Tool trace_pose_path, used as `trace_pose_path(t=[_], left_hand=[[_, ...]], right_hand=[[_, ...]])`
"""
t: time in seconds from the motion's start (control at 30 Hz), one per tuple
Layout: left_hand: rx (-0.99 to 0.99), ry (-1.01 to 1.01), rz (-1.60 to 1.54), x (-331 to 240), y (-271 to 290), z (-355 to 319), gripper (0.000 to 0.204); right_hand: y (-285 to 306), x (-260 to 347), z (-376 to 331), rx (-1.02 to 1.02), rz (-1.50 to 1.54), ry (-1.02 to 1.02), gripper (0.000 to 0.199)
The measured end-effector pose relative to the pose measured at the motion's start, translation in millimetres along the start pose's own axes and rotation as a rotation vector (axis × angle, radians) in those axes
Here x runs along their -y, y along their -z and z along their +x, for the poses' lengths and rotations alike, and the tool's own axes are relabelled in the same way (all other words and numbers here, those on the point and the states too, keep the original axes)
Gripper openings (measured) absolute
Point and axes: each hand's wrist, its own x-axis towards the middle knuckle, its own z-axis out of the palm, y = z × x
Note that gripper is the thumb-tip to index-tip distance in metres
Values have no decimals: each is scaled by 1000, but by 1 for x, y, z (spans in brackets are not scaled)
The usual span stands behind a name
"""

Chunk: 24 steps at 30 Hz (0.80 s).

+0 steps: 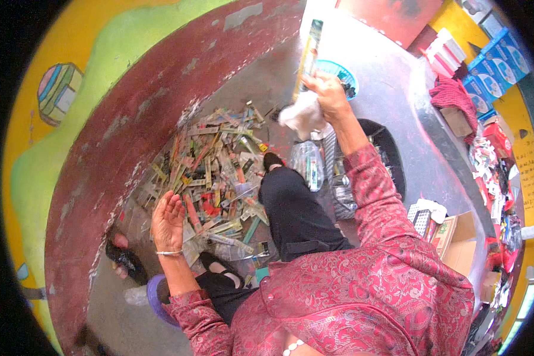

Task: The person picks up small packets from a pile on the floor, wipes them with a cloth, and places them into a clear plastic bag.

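My right hand (328, 98) is raised at the upper middle, its fingers closed on a long narrow package (311, 50) that stands nearly upright and looks blurred. A crumpled white cloth or thin plastic (304, 117) hangs just below the same hand; whether the fingers grip it too I cannot tell. My left hand (168, 222), with a bracelet at the wrist, is held over the left edge of a pile of slim packages (216, 157). Its fingers are loosely extended and nothing shows in them.
A blue basket (349, 71) holding dark items stands beyond my right hand. Beside my right forearm are a black tub (391, 139) and a clear plastic bag (308, 163). An open cardboard box (458, 240) lies at right. Another person's foot (124, 258) shows at left, near a maroon wall (89, 178).
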Motion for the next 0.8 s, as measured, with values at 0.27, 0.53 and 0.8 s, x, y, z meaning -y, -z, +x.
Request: trace_pose_path(t=[0.27,0.53,0.8], left_hand=[[28,53,137,15,-4,1,28],[-23,135,177,29,7,-5,24],[-80,163,218,38,-2,6,23]], right_hand=[[112,-45,-72,12,26,-477,11],[150,-189,-171,189,-982,-958,34],[137,-250,-139,447,-1197,-1039,30]])
